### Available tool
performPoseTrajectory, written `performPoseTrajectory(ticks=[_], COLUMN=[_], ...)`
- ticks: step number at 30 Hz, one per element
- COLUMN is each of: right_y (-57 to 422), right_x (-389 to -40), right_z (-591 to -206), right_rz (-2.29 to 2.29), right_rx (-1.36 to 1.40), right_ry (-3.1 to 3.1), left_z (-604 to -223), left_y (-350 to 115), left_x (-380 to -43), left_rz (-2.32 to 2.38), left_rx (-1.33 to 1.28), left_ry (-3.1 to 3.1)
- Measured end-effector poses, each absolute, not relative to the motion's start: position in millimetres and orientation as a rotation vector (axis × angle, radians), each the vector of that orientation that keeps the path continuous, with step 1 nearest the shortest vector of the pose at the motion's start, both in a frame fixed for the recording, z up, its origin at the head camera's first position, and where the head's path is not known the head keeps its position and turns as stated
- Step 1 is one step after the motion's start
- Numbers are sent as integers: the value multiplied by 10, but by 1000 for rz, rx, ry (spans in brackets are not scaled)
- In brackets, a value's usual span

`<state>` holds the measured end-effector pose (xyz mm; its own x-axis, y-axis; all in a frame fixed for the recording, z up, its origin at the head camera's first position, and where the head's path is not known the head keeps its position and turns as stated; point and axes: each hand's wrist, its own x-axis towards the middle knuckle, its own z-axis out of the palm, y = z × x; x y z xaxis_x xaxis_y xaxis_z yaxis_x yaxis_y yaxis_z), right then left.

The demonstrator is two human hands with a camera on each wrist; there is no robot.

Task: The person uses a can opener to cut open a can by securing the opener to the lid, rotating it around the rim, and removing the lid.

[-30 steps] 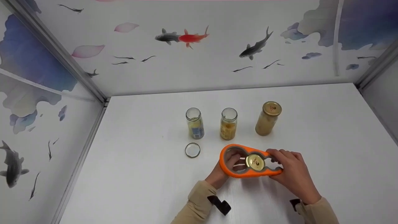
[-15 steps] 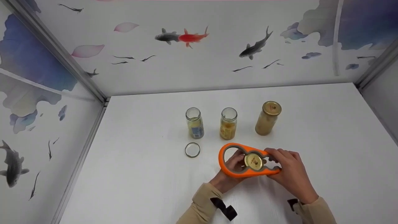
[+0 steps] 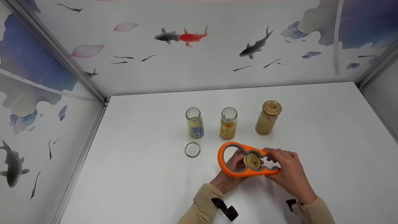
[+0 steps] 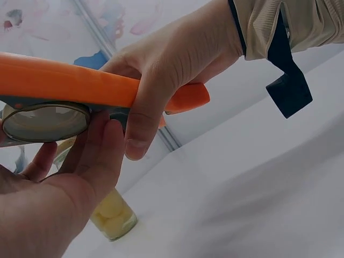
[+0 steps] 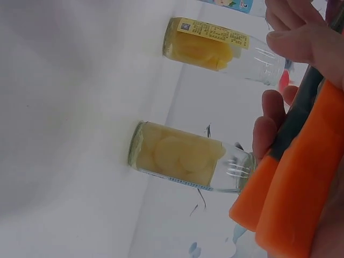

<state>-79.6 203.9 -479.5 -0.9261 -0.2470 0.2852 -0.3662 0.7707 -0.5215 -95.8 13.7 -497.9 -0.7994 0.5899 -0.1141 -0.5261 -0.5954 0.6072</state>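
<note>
An orange jar opener [image 3: 221,157] with grey grip pads is held above the table in the head view. My right hand [image 3: 289,172] grips its two arms near the ends. A gold lid [image 3: 252,161] sits between the pads, its hollow underside [image 4: 45,123] visible in the left wrist view with no jar below. From beneath, my left hand [image 3: 229,175] holds the lid by its edge, fingertips on opposite sides. The opener partly hides the left fingers in the head view.
Beyond the hands stand an uncapped jar [image 3: 196,127] with pale contents, an uncapped jar of yellow fruit [image 3: 228,127], and a gold-capped jar [image 3: 266,123] holding pale round pieces. A loose lid [image 3: 192,150] lies inside-up on the white table. Printed walls rise behind and left.
My left hand has moved right under the opener, its fingers now at the lid. The opener, lid and right hand have shifted slightly left. The jars have stayed put.
</note>
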Motion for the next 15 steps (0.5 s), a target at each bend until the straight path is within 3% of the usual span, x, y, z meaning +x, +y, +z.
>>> performPoseTrajectory(ticks=[11,15], right_y=[2059,2073], right_x=[-763,-751], right_z=[-4794,-4820], right_rz=[860,858], right_rx=[447,430], right_ry=[-2773,-2760], left_z=[-4980,-4906], left_y=[105,121], left_x=[-985,-949], left_rz=[2314,2339], left_rx=[-34,62], left_ry=[1018,1128])
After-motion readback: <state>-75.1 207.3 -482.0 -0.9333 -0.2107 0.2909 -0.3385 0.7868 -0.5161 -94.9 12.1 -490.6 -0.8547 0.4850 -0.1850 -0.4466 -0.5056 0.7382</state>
